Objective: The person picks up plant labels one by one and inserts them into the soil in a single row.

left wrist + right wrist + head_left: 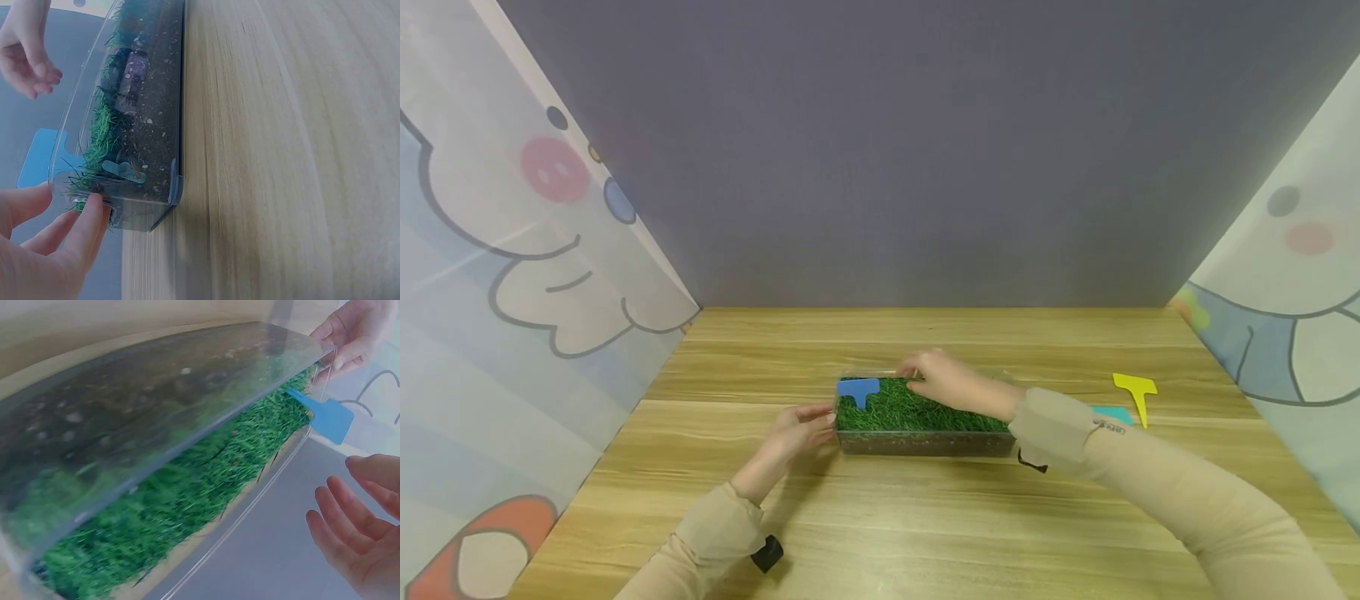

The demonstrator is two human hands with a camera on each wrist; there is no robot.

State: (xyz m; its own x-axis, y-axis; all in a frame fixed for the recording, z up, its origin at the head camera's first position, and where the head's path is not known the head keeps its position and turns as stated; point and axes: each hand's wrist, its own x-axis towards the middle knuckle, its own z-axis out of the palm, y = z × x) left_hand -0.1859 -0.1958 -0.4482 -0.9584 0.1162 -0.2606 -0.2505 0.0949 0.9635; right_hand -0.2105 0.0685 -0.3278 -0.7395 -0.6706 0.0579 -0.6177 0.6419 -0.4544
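Note:
A long clear plastic box (925, 444) stands on the table, with dark soil (153, 119) behind its walls and green grass (891, 408) on top. A blue T-shaped plant label (859, 388) stands upright in the grass near the left end, its stem showing through the wall in the left wrist view. My left hand (797, 427) rests its fingertips against the box's left end. Above the grass, close to the back rim, is my right hand (943, 379). In the right wrist view its fingers (340, 509) are loosely bent, with nothing between them.
Right of the box, a yellow T-shaped plant label (1136, 387) lies on the wooden table (925, 525). A teal label (1112, 413) is partly hidden behind my right sleeve. A grey panel (925, 167) rises behind, and cartoon-printed sheets (467, 333) flank both sides.

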